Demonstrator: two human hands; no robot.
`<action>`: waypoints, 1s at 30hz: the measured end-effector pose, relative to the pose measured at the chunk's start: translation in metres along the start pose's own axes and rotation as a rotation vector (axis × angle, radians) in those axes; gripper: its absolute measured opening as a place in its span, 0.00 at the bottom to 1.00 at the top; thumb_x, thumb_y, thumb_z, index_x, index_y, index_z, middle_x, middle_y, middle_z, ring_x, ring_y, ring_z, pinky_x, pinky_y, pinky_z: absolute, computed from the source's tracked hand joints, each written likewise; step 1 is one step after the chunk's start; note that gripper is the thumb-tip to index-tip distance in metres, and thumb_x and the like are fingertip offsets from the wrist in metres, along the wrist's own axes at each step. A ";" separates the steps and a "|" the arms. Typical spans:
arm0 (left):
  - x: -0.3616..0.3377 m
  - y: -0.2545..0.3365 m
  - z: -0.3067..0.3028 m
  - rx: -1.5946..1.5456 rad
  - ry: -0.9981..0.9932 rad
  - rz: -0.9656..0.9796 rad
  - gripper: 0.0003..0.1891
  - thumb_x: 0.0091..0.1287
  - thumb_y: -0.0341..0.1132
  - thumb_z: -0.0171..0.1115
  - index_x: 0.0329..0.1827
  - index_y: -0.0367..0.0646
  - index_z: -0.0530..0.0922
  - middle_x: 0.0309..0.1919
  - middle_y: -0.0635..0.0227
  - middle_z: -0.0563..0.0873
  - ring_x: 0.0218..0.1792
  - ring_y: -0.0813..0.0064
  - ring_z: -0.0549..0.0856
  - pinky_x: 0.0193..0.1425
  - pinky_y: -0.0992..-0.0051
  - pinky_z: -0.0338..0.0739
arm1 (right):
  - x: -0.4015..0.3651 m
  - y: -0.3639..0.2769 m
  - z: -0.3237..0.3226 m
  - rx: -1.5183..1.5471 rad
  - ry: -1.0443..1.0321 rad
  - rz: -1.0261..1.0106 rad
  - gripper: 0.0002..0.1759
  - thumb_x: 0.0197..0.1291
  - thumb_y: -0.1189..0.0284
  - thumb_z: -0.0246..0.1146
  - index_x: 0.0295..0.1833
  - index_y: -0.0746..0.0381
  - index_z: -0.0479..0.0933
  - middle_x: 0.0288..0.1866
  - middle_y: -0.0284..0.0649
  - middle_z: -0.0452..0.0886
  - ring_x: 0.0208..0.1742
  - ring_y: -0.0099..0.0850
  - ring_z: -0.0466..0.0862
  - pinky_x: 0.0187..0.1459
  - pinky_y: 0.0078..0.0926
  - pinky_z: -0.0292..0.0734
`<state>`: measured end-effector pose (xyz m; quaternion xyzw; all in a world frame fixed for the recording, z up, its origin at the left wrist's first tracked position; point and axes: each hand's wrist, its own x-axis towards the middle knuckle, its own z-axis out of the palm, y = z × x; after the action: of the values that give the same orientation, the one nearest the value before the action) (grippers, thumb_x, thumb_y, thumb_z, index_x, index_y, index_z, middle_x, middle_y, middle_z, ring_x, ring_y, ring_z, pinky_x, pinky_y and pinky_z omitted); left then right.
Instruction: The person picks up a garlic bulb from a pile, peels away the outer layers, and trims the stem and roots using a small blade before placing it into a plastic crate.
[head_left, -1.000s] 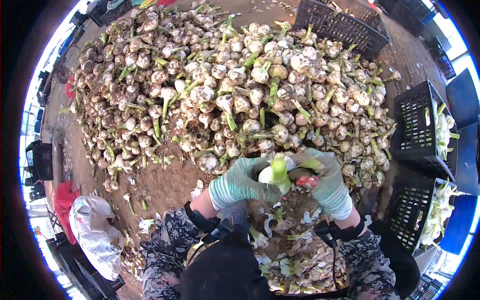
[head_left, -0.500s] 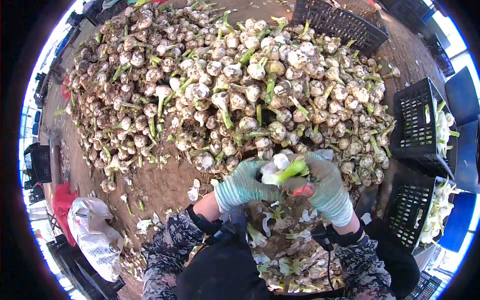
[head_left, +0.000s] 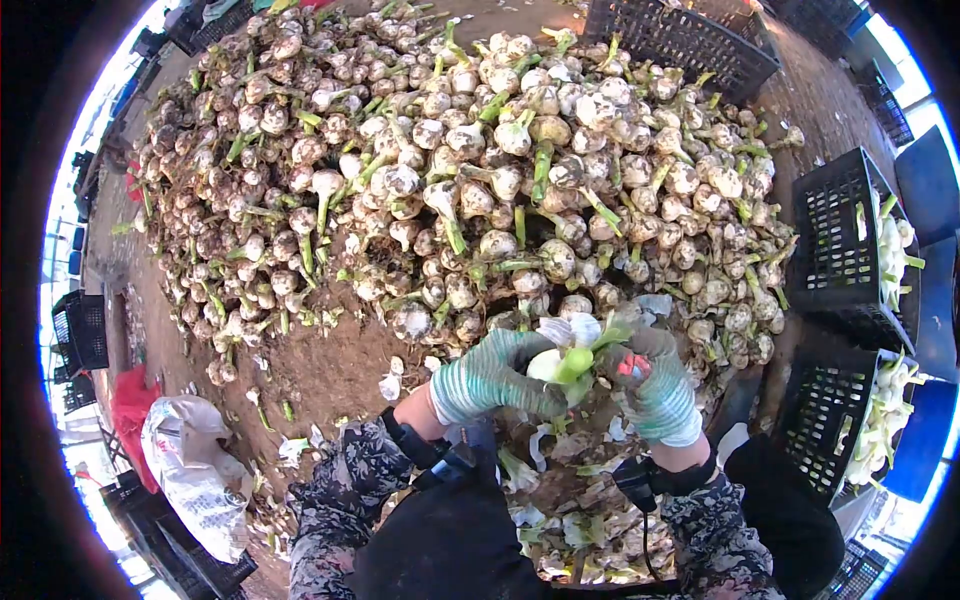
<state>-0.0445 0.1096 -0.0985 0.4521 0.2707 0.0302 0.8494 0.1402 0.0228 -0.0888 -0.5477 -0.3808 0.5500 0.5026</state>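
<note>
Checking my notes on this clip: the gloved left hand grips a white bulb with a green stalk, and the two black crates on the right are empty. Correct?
Not quite. The head view shows cleaned bulbs in the farther crate and the nearer crate; neither is empty. The left hand does grip a white bulb with a green stalk.

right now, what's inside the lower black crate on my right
Clean white bulbs with green stems, piled along its far side. The crate wall hides anything deeper.
</note>
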 end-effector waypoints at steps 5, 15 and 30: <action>-0.001 0.001 -0.001 -0.008 -0.030 0.067 0.32 0.42 0.26 0.73 0.54 0.39 0.73 0.42 0.72 0.81 0.42 0.83 0.77 0.49 0.79 0.72 | -0.003 0.004 0.003 0.333 0.067 0.139 0.13 0.50 0.68 0.65 0.39 0.64 0.78 0.31 0.33 0.80 0.30 0.21 0.77 0.35 0.18 0.72; 0.008 0.000 0.007 -0.189 0.141 0.206 0.39 0.47 0.35 0.73 0.63 0.38 0.63 0.50 0.65 0.76 0.48 0.76 0.77 0.52 0.76 0.73 | 0.011 0.021 0.021 1.184 0.310 0.122 0.20 0.53 0.69 0.63 0.51 0.63 0.70 0.42 0.39 0.78 0.41 0.29 0.80 0.48 0.31 0.77; 0.005 -0.003 0.000 -0.194 0.304 0.485 0.18 0.63 0.41 0.48 0.44 0.35 0.76 0.38 0.68 0.79 0.41 0.80 0.76 0.47 0.80 0.70 | 0.026 0.038 -0.032 1.110 0.262 0.057 0.24 0.50 0.62 0.65 0.53 0.58 0.70 0.42 0.32 0.78 0.41 0.26 0.77 0.48 0.30 0.73</action>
<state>-0.0406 0.1094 -0.1026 0.4106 0.2748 0.3250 0.8064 0.1697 0.0359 -0.1349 -0.2753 0.0456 0.6082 0.7431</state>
